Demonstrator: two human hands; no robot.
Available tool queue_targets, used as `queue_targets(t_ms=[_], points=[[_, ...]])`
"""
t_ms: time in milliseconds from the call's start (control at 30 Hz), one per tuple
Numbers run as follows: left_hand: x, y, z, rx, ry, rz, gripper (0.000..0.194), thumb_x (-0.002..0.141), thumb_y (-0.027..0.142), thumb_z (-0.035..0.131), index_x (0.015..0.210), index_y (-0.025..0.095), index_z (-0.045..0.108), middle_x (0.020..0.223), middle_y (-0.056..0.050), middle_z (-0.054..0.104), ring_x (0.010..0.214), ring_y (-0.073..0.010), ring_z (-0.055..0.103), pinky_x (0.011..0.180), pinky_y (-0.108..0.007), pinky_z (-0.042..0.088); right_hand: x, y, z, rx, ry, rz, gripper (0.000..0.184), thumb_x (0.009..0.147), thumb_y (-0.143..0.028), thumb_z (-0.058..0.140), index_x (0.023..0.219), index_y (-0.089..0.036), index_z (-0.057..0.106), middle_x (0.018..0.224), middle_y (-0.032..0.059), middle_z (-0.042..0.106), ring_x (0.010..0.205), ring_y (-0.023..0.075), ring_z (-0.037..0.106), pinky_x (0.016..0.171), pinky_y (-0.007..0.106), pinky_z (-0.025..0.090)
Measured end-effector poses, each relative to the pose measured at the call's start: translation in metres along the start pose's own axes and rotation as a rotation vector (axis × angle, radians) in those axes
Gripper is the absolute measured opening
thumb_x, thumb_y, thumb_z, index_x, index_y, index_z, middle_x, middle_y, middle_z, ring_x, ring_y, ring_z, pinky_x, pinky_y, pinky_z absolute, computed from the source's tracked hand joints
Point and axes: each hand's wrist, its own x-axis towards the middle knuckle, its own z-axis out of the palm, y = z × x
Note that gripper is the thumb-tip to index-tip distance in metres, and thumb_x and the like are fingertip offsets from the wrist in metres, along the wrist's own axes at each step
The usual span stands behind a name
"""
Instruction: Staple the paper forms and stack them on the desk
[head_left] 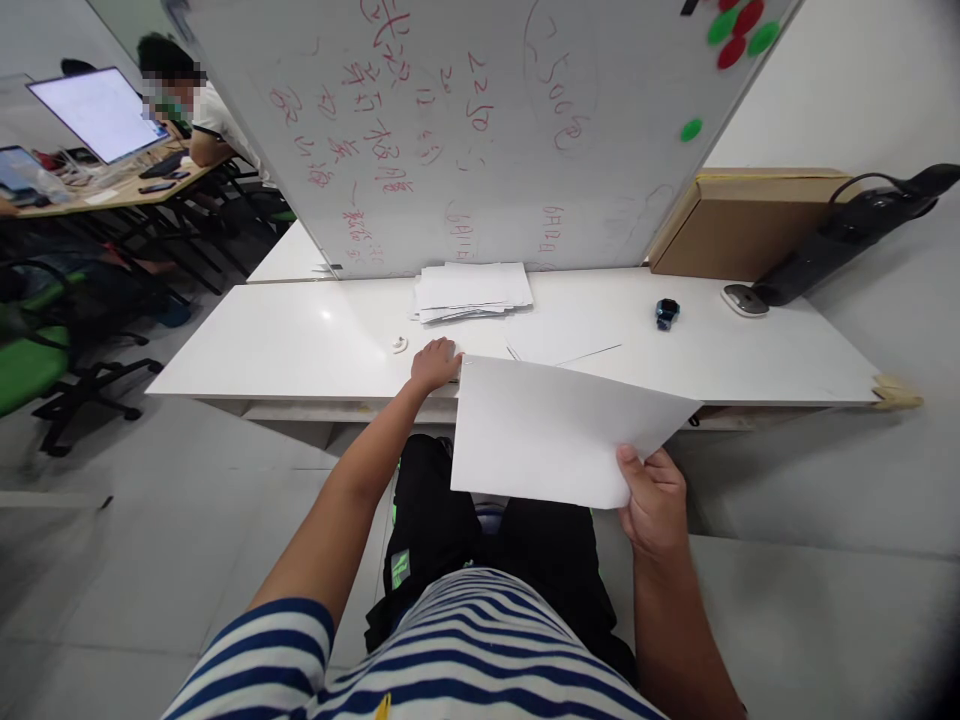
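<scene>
My right hand (654, 497) grips the right end of a white sheet of paper (544, 430), thumb on top and fingers beneath. The sheet is held tilted in front of the desk's edge. Its upper left corner reaches my left hand (435, 365), and a small mark like a staple shows there. My left hand is closed down at the desk's front edge, over something mostly hidden under it. Just beyond the held sheet, more loose paper (559, 347) lies on the desk. A stack of white papers (472, 288) sits behind, against the whiteboard.
The white desk (292, 340) also carries a small white curled item (400, 345), a dark wristwatch (667, 313), a computer mouse (745, 300), a black bottle-like object (832, 240) and a cardboard box (750, 225). A whiteboard (480, 130) stands behind. Another person (214, 120) sits far left.
</scene>
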Motion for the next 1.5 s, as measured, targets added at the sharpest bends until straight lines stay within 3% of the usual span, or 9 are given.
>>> queue_targets(t_ms=[300,567,867,1000,1100,1167,1300,1400,1500], points=[[0.000,-0.002,0.001,-0.004,0.012,0.049,0.042,0.094,0.047,0.038,0.127,0.025,0.048,0.140,-0.006,0.049,0.134,-0.0257,0.038,0.105,-0.040,0.037,0.002,0.002,0.000,0.010,-0.019,0.012,0.038,0.071,-0.043,0.079,0.100,-0.019,0.072,0.104,0.0099,0.073,0.095,0.0252,0.068,0.082,0.042,0.057],[0.004,-0.004,0.004,-0.055,0.018,-0.027,0.053,0.092,0.050,0.034,0.137,0.023,0.043,0.147,-0.008,0.044,0.135,-0.0257,0.040,0.107,-0.040,0.035,0.012,0.013,0.006,-0.007,-0.040,0.117,0.042,0.074,-0.042,0.076,0.108,-0.019,0.069,0.111,0.0090,0.071,0.103,0.0239,0.066,0.086,0.040,0.055],[0.015,-0.003,0.005,-0.164,0.178,-0.232,0.046,0.098,0.042,0.021,0.119,0.023,0.056,0.117,-0.011,0.067,0.110,-0.0293,0.060,0.092,-0.047,0.044,0.010,0.027,0.008,-0.124,0.001,0.135,0.050,0.075,-0.049,0.072,0.114,-0.018,0.066,0.112,0.0104,0.070,0.083,0.0199,0.066,0.060,0.027,0.052],[-0.002,-0.017,-0.002,-0.242,0.337,-0.086,0.052,0.101,0.042,0.014,0.104,0.022,0.062,0.102,-0.008,0.070,0.100,-0.0255,0.063,0.097,-0.047,0.040,0.007,0.029,0.001,-0.244,0.013,0.148,0.051,0.076,-0.052,0.070,0.113,-0.017,0.066,0.110,0.0097,0.070,0.084,0.0211,0.065,0.061,0.028,0.052],[-0.027,-0.031,0.006,-0.178,0.426,0.085,0.042,0.100,0.044,0.027,0.103,0.022,0.063,0.106,-0.007,0.070,0.107,-0.0252,0.060,0.110,-0.051,0.025,0.007,0.033,0.001,-0.282,0.015,0.192,0.054,0.075,-0.053,0.070,0.115,-0.017,0.065,0.108,0.0097,0.071,0.084,0.0227,0.066,0.064,0.031,0.053],[-0.041,-0.040,0.016,-0.087,0.412,0.183,0.035,0.095,0.048,0.043,0.110,0.023,0.062,0.112,-0.008,0.068,0.113,-0.0274,0.056,0.112,-0.051,0.020,0.006,0.037,0.006,-0.263,0.024,0.190,0.056,0.076,-0.051,0.070,0.118,-0.017,0.064,0.113,0.0105,0.069,0.089,0.0243,0.066,0.070,0.035,0.054],[-0.046,-0.053,0.034,-0.015,0.371,0.254,0.036,0.089,0.047,0.055,0.116,0.023,0.060,0.114,-0.010,0.066,0.111,-0.0285,0.055,0.099,-0.044,0.035,0.005,0.048,0.028,-0.210,0.015,0.131,0.054,0.080,-0.050,0.065,0.122,-0.017,0.061,0.115,0.0111,0.067,0.097,0.0270,0.065,0.083,0.043,0.053],[-0.034,-0.056,0.037,-0.042,0.384,0.230,0.034,0.091,0.044,0.054,0.117,0.023,0.060,0.109,-0.010,0.066,0.105,-0.0274,0.056,0.088,-0.039,0.040,0.020,0.050,0.052,-0.253,0.086,-0.037,0.045,0.083,-0.050,0.062,0.117,-0.020,0.062,0.115,0.0086,0.066,0.106,0.0265,0.061,0.095,0.045,0.047],[-0.026,-0.056,0.037,-0.054,0.420,0.207,0.034,0.091,0.042,0.054,0.118,0.023,0.059,0.105,-0.009,0.065,0.099,-0.0264,0.057,0.084,-0.039,0.040,0.060,0.042,0.083,-0.427,0.110,-0.256,0.043,0.083,-0.053,0.058,0.105,-0.017,0.064,0.106,0.0084,0.066,0.103,0.0260,0.060,0.093,0.044,0.046]])
